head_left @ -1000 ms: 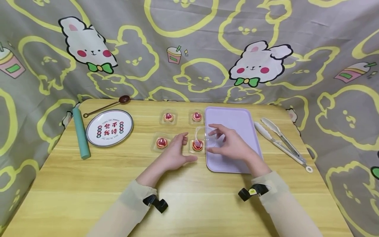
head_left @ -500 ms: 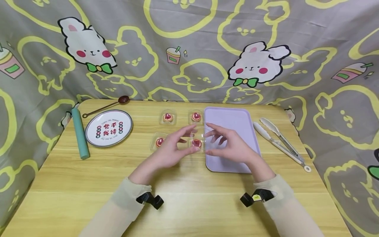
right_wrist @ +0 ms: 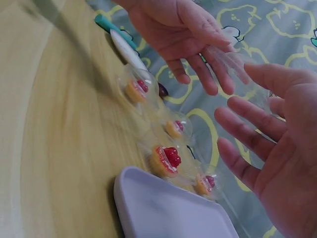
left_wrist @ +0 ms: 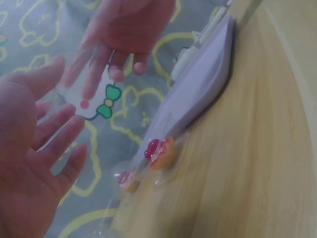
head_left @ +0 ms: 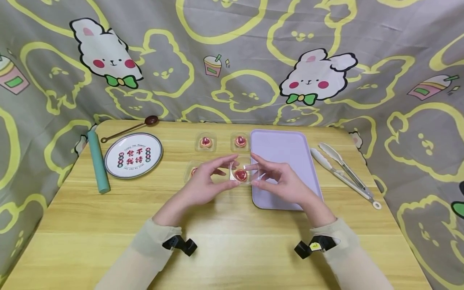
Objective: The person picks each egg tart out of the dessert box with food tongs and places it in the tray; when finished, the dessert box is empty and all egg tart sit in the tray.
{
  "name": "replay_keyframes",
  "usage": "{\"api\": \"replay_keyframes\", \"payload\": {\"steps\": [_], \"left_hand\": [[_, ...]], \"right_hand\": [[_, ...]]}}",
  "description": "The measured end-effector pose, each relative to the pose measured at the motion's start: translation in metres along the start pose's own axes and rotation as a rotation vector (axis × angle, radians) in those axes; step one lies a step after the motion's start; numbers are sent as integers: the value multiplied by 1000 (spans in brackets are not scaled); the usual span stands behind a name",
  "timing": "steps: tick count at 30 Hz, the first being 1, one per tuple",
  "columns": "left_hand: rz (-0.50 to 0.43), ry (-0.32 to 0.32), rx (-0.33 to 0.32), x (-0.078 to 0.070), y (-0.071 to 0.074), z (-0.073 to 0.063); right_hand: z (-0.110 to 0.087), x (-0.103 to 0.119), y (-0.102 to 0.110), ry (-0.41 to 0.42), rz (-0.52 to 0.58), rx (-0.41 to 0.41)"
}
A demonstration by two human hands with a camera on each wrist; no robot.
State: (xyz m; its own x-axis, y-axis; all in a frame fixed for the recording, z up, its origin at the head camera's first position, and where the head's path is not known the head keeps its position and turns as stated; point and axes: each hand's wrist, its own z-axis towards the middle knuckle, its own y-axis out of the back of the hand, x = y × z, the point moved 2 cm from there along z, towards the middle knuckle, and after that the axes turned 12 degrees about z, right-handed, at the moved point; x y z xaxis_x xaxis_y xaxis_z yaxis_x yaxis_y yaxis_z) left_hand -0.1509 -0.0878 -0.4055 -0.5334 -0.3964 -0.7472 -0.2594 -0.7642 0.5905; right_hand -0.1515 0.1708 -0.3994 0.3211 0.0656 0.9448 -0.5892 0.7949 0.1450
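The tray (head_left: pixel 282 149) is plain lilac; left of it, a clear lid (head_left: pixel 242 162) and red-topped golden tarts (head_left: pixel 241 175); farther left, a white plate (head_left: pixel 155 150) lettered red and green; behind, a grey, yellow-patterned curtain (head_left: pixel 253 52).

a small staged nook: cartoon-print cloth (head_left: pixel 250 44) hangs around three sides of a wood-grain table (head_left: pixel 239 257)

Tabletop (head_left: pixel 246 237) in front of the lilac tray (head_left: pixel 280 144) permits passage. Tongs (head_left: pixel 338 176) obstruct its right side; the curtain (head_left: pixel 253 40) limits the rear. Tarts (head_left: pixel 241 141) obstruct its left side; left hand (head_left: pixel 203 181), right hand (head_left: pixel 284 181) and clear lid (head_left: pixel 244 161) block overhead access there.
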Motion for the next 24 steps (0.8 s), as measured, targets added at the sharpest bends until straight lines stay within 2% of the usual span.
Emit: {"api": "replay_keyframes", "payload": {"steps": [6,11,17,24], "left_hand": [[-60,-40,-12,-2,2,-2],[-133,-32,-44,-4,2,-2],[-55,-55,-120,-3,2,-3],[-36,-74,-205,1,1,-4]], "right_hand": [[0,-1,-3,55,43,-5],[1,1,-6,80,42,-40],[1,3,-10,38,14,-88],[0,1,-13,11,-32,-111]]}}
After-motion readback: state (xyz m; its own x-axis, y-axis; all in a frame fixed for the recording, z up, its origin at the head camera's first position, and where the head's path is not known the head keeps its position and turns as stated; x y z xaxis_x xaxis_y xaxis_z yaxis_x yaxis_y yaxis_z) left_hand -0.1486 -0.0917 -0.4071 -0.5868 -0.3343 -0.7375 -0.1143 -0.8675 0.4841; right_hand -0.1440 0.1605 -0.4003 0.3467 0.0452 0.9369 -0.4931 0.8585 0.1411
